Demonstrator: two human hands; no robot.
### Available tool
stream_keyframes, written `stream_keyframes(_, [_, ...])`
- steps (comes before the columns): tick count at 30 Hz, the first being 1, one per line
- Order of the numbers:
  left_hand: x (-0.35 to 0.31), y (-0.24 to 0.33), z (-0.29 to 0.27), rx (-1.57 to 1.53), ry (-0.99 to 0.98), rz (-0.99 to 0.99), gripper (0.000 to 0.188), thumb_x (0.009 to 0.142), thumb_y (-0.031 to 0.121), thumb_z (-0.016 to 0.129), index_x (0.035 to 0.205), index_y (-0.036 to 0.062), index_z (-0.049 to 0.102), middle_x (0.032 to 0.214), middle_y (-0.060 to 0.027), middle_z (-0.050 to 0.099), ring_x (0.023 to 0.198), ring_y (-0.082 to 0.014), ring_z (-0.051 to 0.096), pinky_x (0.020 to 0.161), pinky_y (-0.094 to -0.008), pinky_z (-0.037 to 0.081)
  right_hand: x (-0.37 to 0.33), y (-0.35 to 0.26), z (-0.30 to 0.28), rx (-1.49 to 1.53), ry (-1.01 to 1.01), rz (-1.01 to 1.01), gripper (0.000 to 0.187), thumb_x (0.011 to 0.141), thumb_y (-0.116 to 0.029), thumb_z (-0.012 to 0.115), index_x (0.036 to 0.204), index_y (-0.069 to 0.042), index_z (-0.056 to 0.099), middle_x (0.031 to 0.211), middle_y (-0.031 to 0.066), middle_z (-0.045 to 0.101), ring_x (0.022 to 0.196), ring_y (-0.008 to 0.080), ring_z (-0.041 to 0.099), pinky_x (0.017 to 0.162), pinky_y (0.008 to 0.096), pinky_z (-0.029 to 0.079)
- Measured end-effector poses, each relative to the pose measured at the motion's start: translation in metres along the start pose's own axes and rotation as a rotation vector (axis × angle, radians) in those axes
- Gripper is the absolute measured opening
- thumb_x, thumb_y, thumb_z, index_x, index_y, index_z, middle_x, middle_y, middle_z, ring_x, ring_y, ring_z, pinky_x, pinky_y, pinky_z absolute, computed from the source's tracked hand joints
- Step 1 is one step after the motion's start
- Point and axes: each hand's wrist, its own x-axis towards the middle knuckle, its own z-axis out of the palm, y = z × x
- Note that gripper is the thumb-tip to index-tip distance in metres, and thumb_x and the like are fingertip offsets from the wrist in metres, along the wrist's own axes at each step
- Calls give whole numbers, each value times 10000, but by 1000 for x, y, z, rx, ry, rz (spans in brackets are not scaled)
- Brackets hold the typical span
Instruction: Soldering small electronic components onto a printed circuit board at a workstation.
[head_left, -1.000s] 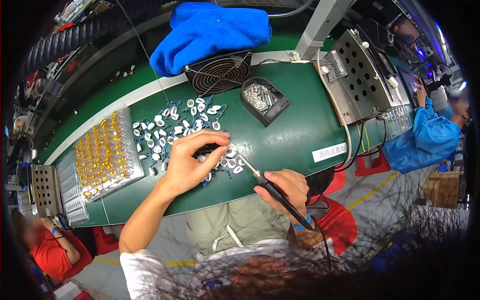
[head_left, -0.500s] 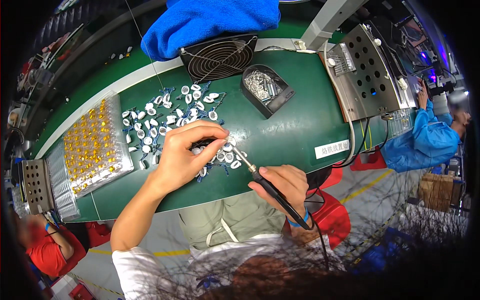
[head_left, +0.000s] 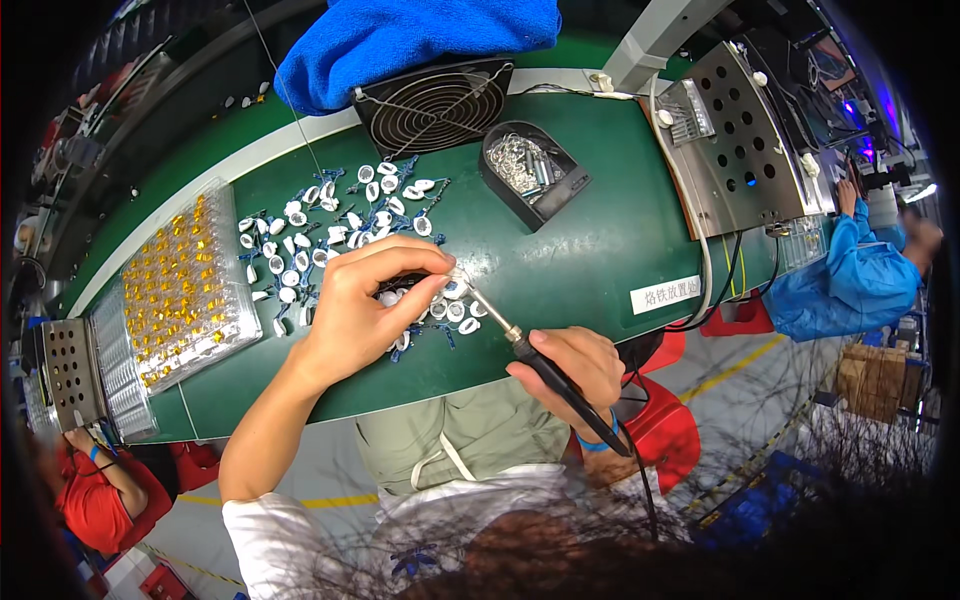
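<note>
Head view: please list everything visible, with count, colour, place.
Bench: one, green, centre
White parts: many, white, on bench
Trays: count unclear, clear, left
Gold pieces: many, gold, on trays
Fan: one, black, far edge
Cloth: one, blue, by fan
Bin: one, black, right of fan
Perforated boxes: two, silver, both sides
Other people: two, red and blue clothes, both sides
Soldering iron: one, black and silver, front
Left hand: one, bare, pinching white part
Right hand: one, bare, holding iron

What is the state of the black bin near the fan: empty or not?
Not empty: the black bin holds a heap of small silvery pieces, visible through its open top.
</note>
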Motion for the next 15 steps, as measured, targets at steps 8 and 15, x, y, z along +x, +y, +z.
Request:
stream_keyframes(8, [-2, 4, 1, -236, -40, -153, 235, 903, -50, 718, 1137, -28, 720, 1100, -135, 762, 1015, -207, 744, 909, -329, 603, -2, -7, -6, -76, 12, 99, 443, 718, -244, 963, 1051, -51, 743, 962, 123, 753, 779, 274, 723, 689, 345, 586])
stream_keyframes(15, [-2, 5, 1, -231, -44, -174, 317, 897, -52, 695, 1213, -30, 698, 1123, -139, 772, 1047, -210, 750, 966, -341, 592, 5, -5, -3, -7, -24, 107, 429, 698, -197, 963, 1032, -40, 743, 869, 119, 751, 740, 274, 726, 658, 343, 579])
